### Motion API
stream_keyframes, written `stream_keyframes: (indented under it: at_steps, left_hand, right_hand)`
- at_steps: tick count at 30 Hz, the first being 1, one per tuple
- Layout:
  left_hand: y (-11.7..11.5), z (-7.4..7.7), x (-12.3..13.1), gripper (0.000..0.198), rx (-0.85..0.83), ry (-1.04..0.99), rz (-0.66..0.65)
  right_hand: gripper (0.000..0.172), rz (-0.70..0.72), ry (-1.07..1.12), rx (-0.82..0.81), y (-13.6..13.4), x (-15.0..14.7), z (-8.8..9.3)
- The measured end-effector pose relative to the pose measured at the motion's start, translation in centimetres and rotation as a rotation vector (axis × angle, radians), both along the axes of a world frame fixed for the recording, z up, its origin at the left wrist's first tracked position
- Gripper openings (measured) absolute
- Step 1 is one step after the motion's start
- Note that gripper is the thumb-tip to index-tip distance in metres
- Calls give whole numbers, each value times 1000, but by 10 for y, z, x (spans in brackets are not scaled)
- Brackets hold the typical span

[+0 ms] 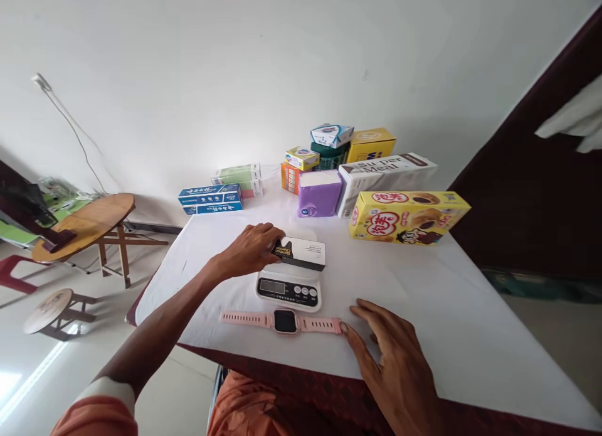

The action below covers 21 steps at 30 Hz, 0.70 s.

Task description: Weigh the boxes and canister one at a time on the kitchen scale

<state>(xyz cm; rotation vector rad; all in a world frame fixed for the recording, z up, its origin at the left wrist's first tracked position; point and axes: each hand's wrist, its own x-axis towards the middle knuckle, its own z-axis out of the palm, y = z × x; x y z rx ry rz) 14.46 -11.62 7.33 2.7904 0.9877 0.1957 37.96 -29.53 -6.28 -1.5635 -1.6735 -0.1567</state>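
Note:
My left hand (251, 249) grips the left end of a small black and white box (303, 253) that lies on a white digital scale (289, 290) on the white table (470, 323). In front of the scale a pink smartwatch (284, 321) lies flat with its straps stretched out. My right hand (392, 361) rests flat on the table with fingers spread, its fingertip touching the right end of the watch strap.
Several boxes stand at the table's far end: a yellow snack box (407, 216), a purple box (320, 193), a white carton (383, 172), blue boxes (211, 199) and others. A round wooden table (87, 223) and a stool (51, 307) stand on the left.

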Motion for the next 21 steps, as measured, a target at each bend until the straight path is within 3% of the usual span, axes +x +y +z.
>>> stream_keyframes:
  at_steps: [5,9,12,16,21]
  left_hand:
    - [30,13,-49,28,124,-115,145]
    - [84,36,-90,37,290,-92,446]
    - [127,48,-109,42,318,-54,596]
    - [169,44,-120,44,242,30,695]
    - [190,30,-122,49,150,90,748]
  right_hand:
    - [42,-2,-45,15,1,2,-3]
    - [43,-9,-60,42,4,1,-5]
    - [42,-18,-71,59,4,0,-4]
    - [41,-28,-49,52,3,-2,-2]
    - [38,-26,-21,34,2,-2,-3]
